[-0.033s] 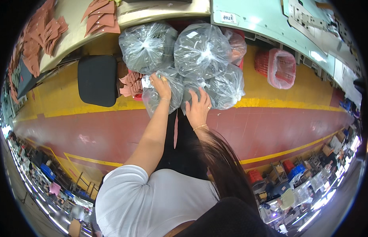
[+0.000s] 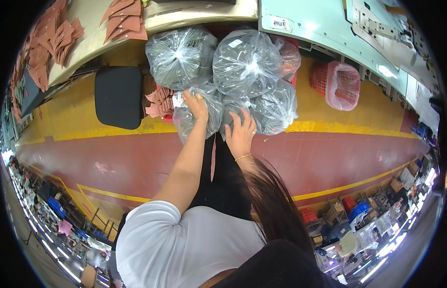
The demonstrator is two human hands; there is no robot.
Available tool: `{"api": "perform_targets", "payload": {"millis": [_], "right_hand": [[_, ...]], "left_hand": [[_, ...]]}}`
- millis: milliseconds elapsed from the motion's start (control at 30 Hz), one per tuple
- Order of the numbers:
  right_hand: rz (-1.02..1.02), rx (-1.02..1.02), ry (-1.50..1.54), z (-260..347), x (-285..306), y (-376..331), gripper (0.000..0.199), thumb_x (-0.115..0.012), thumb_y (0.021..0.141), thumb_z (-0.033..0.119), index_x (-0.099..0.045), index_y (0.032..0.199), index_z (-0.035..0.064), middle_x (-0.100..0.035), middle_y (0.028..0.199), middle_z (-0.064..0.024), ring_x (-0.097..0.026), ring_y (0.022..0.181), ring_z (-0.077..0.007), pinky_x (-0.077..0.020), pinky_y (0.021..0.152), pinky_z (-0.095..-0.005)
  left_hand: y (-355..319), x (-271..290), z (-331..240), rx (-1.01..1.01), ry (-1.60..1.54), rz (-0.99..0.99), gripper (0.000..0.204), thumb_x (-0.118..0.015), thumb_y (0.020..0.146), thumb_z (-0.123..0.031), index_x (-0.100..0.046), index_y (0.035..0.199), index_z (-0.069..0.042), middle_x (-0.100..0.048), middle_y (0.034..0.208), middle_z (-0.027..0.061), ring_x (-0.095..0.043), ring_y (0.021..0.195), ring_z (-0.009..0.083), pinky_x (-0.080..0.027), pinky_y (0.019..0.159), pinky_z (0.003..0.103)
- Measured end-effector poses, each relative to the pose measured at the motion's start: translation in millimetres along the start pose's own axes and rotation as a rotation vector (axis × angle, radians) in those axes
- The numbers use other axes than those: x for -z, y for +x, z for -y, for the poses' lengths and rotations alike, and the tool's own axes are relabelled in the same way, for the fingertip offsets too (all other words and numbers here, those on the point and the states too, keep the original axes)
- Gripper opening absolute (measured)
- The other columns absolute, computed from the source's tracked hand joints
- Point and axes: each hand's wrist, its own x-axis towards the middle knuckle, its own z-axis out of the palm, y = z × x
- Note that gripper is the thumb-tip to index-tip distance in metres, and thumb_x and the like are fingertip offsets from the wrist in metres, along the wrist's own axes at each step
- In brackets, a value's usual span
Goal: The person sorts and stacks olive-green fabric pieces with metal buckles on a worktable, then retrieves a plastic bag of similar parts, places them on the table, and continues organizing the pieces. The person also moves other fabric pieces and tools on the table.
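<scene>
Your hands lie over the near bags, in front of the cream table's [image 2: 185,18] front edge.
Your left hand [image 2: 197,104] curls over the near-left bag [image 2: 214,106], grip unclear; your right [image 2: 240,128], fingers loosely spread on the near-right bag [image 2: 275,108], perhaps steadies it. The rear bags [image 2: 245,57] crowd the table side; a black seat [image 2: 118,97] flanks left, a red basket [image 2: 319,79] right.

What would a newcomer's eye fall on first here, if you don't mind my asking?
Probably the bulging clear plastic bags with dark grey contents, clustered at upper centre, with the person's left hand and right hand at their near side. Next might come the coral-coloured flat pieces on the table at upper left, then the red basket with a clear liner, right of the bags.
</scene>
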Motion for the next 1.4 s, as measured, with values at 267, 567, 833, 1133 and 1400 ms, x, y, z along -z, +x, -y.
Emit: {"api": "perform_targets", "payload": {"millis": [267,567,833,1133,1400], "right_hand": [[-0.22,0.084,0.244,-0.2,19.1,59.0,0.041,-0.067,0.082,0.008,-0.055,0.121,0.0084,-0.042,0.134,-0.0179,-0.039,0.121,-0.0387,-0.0325,0.101,-0.0491],[0.251,-0.298,0.331,24.3,-41.8,14.2,0.059,-0.07,0.084,0.02,-0.041,0.13,-0.0004,-0.054,0.113,-0.0197,-0.061,0.094,-0.0369,-0.0513,0.08,-0.0426],[0.317,-0.002,0.089,11.7,-55.0,30.5,0.047,-0.067,0.082,0.018,-0.045,0.121,0.0044,-0.055,0.111,-0.0211,-0.059,0.092,-0.0465,-0.0496,0.075,-0.0516],[0.225,-0.014,-0.055,17.4,-34.9,52.6,0.038,-0.061,0.082,0.007,-0.048,0.119,0.0099,-0.052,0.112,-0.0184,-0.061,0.087,-0.0461,-0.0507,0.071,-0.0531],[0.233,0.07,-0.152,-4.1,-60.2,75.2,0.047,-0.057,0.085,0.012,-0.044,0.13,0.0045,-0.048,0.129,-0.0267,-0.058,0.104,-0.0467,-0.0529,0.08,-0.0495]], "left_hand": [[1.7,-22.6,-66.8,0.172,-0.719,-0.206,0.025,-0.045,0.099,-0.02,-0.045,0.114,0.0,-0.048,0.102,0.0109,-0.045,0.098,0.0201,-0.038,0.092,0.037],[14.5,77.5,-36.4,-0.118,-0.136,0.575,0.056,-0.067,0.085,-0.029,-0.049,0.13,-0.002,-0.053,0.128,0.0212,-0.048,0.123,0.0373,-0.036,0.104,0.042],[-60.2,112.5,31.0,1.146,-1.21,0.694,0.082,-0.058,0.092,-0.053,-0.014,0.153,-0.02,-0.026,0.154,0.011,-0.032,0.139,0.0293,-0.035,0.108,0.048],[-66.4,14.0,65.3,0.818,-0.47,0.611,0.1,-0.063,0.091,-0.043,0.007,0.151,-0.003,-0.021,0.153,0.0208,-0.024,0.141,0.0308,-0.028,0.112,0.041],[-43.4,49.4,36.1,0.896,-0.341,0.687,0.115,-0.066,0.078,-0.064,-0.006,0.151,0.001,-0.032,0.148,0.0291,-0.045,0.13,0.0384,-0.041,0.102,0.048]]}}
